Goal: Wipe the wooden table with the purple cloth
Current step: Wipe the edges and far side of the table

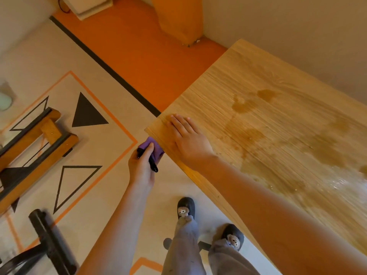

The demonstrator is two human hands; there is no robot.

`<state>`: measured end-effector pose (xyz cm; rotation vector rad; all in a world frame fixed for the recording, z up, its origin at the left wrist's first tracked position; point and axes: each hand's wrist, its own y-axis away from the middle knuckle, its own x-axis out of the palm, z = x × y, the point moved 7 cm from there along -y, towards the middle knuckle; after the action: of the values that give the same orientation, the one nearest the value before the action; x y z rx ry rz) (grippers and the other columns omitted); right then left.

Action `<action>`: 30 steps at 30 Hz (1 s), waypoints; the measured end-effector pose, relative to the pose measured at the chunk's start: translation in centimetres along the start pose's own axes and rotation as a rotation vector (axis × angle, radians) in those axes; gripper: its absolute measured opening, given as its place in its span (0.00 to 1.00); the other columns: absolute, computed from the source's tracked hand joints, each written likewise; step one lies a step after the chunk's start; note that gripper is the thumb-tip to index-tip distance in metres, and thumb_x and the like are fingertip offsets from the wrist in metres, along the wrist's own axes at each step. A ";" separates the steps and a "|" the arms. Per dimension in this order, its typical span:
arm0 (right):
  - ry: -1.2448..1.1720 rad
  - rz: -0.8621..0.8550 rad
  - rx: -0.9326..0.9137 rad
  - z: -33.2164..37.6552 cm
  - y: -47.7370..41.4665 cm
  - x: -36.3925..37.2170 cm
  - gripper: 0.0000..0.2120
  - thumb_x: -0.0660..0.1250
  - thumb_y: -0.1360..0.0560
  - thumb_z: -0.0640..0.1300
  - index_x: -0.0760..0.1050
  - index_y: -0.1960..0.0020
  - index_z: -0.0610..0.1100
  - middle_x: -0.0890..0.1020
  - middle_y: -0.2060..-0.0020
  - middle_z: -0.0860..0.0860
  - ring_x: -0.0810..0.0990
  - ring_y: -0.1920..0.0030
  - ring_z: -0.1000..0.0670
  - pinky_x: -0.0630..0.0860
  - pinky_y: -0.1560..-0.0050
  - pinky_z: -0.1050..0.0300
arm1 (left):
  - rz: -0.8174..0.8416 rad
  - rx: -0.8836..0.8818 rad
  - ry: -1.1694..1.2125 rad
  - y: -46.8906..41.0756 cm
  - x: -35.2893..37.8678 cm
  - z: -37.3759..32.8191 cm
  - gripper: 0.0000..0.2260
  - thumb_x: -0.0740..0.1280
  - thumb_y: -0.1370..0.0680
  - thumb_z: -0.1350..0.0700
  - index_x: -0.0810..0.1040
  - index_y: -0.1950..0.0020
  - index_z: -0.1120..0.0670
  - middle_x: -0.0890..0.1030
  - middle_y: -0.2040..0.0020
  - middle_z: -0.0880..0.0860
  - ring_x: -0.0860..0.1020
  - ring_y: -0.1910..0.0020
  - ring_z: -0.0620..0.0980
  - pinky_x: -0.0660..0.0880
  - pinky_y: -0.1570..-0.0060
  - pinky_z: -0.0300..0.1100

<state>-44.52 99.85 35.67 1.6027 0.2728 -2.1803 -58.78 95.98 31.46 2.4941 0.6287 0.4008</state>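
Wet streaks and puddles cover much of the wooden table (278,120), so most of the wiping looks left to do; a beige floor (59,62) with black triangles and an orange band surrounds it; the right hand (188,139) rests flat, fingers straight, on the table corner; the left hand (141,167) grips the bunched purple cloth (147,143) just off that edge.

No text, brand, label or number is readable. Only painted marks on the floor (49,56) at left: a solid black triangle (87,114), a near outlined triangle (72,181), a far-left outlined triangle (29,116) and an orange border line (103,107).
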 end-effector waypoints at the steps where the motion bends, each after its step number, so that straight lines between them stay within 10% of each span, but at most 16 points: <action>1: 0.002 -0.002 0.002 0.1 0.0 0.1 0.26 0.46 0.17 0.49 0.44 0.23 0.40 0.46 0.23 0.44 0.41 0.24 0.47 0.37 0.26 0.51 | 0.004 0.001 -0.011 0.8 -0.2 0.7 0.08 0.65 0.22 0.64 0.77 0.44 0.58 0.81 0.44 0.58 0.80 0.45 0.56 0.80 0.51 0.47; 6: -0.004 0.019 -0.011 0.5 -0.1 0.6 0.26 0.46 0.18 0.49 0.45 0.23 0.40 0.46 0.23 0.44 0.41 0.24 0.47 0.36 0.26 0.51 | 0.009 0.005 -0.111 2.4 -1.1 2.0 0.08 0.66 0.23 0.65 0.77 0.45 0.62 0.80 0.44 0.62 0.78 0.40 0.62 0.73 0.38 0.60; 13: -0.020 0.021 -0.012 0.2 -0.2 0.7 0.27 0.48 0.18 0.49 0.45 0.23 0.40 0.46 0.23 0.45 0.41 0.24 0.47 0.37 0.25 0.51 | -0.084 0.030 0.009 -2.0 -0.5 -2.4 0.04 0.66 0.22 0.62 0.78 0.48 0.55 0.81 0.49 0.55 0.81 0.49 0.53 0.80 0.60 0.40; 21: -0.021 0.013 -0.017 0.3 -0.3 0.5 0.26 0.48 0.18 0.49 0.48 0.23 0.40 0.47 0.23 0.45 0.43 0.24 0.48 0.37 0.25 0.51 | 0.051 -0.029 0.005 6.3 -0.5 6.4 0.10 0.65 0.22 0.64 0.74 0.42 0.65 0.80 0.56 0.59 0.80 0.56 0.55 0.77 0.43 0.52; 30: -0.041 -0.018 -0.016 0.0 -0.5 0.9 0.27 0.51 0.19 0.50 0.50 0.24 0.41 0.50 0.23 0.46 0.44 0.24 0.49 0.38 0.25 0.52 | 0.014 0.041 0.093 2.9 0.1 2.1 0.06 0.64 0.21 0.64 0.78 0.47 0.57 0.82 0.50 0.56 0.82 0.52 0.52 0.80 0.58 0.41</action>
<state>-44.96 100.15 34.76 1.5506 0.2918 -2.2165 -56.86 92.92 31.43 2.5313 0.6628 0.5161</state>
